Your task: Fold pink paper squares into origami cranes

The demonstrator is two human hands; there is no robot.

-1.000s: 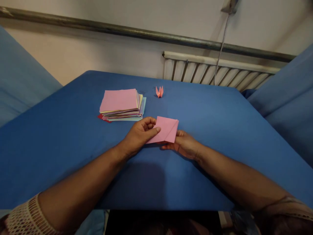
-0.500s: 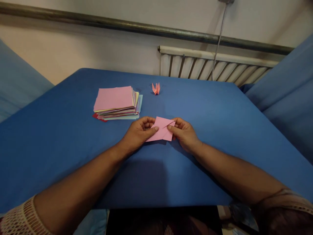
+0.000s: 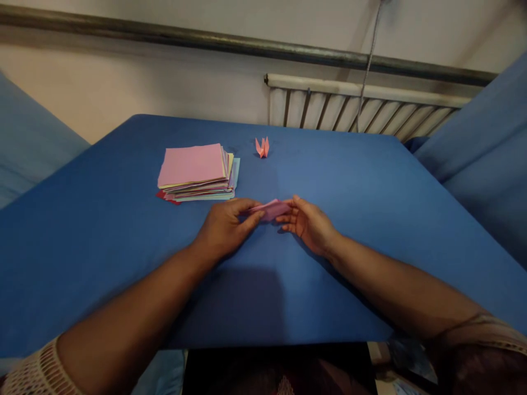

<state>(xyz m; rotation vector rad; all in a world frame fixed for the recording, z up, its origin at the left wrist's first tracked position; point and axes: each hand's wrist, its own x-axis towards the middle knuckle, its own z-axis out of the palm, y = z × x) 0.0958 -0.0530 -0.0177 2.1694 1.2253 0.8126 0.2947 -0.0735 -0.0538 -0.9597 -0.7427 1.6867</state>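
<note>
A folded piece of pink origami paper (image 3: 275,209) is tilted nearly edge-on above the blue table, between my two hands. My left hand (image 3: 224,226) pinches its left end between thumb and fingers. At the right end, my right hand (image 3: 312,225) has its palm turned partly toward me, fingers spread and slightly curled, with the fingertips at the paper's edge. Left of the hands lies a stack of coloured paper (image 3: 191,166) with a pink sheet on top. Farther back stands a small folded pink-orange paper figure (image 3: 262,147).
The blue-covered table (image 3: 349,181) reaches back toward a wall with a metal pipe (image 3: 230,44) and a white radiator (image 3: 321,104). A cord (image 3: 370,60) hangs in front of the radiator. Blue curtains (image 3: 489,148) flank the table.
The folded pink paper has turned from face-up to nearly edge-on. My right hand has loosened its thumb pinch and rolled palm toward me, while my left hand keeps hold.
</note>
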